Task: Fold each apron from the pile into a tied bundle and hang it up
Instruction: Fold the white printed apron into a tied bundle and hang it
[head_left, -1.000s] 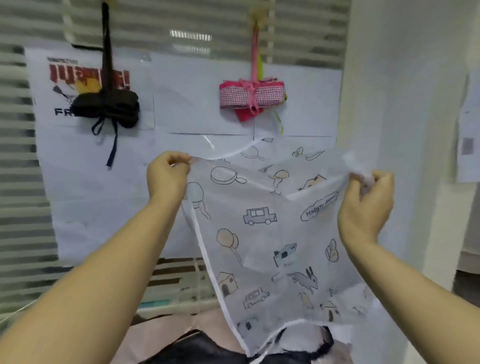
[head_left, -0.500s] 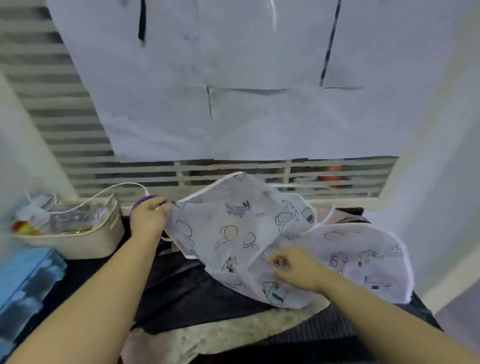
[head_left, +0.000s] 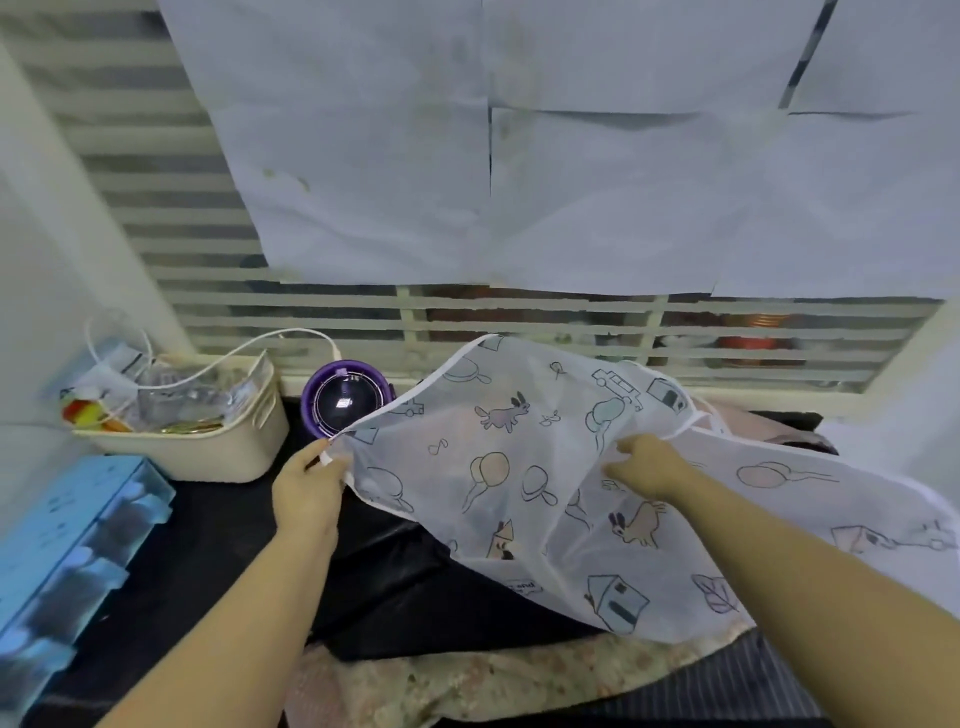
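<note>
Apron, sheer white with a cartoon print. The left hand pinched its left corner at the white trim, thumb against fingers, and held that corner off the table. The right hand sat on the cloth near the upper hem, fingers curled down into a fold. I noted the stretch between the two hands raised and lightly tented. The rest draped to the right and toward the near edge.

Under it lay black fabric, then a floral cloth at the near edge. From my feed I could not tell how many pieces were stacked there.

A purple round container stood just past the left hand, by the far edge. Just beside it, at the far left corner, was a beige basket of clutter, with a white cable looping over it. A blue box ran along the left edge.
</note>
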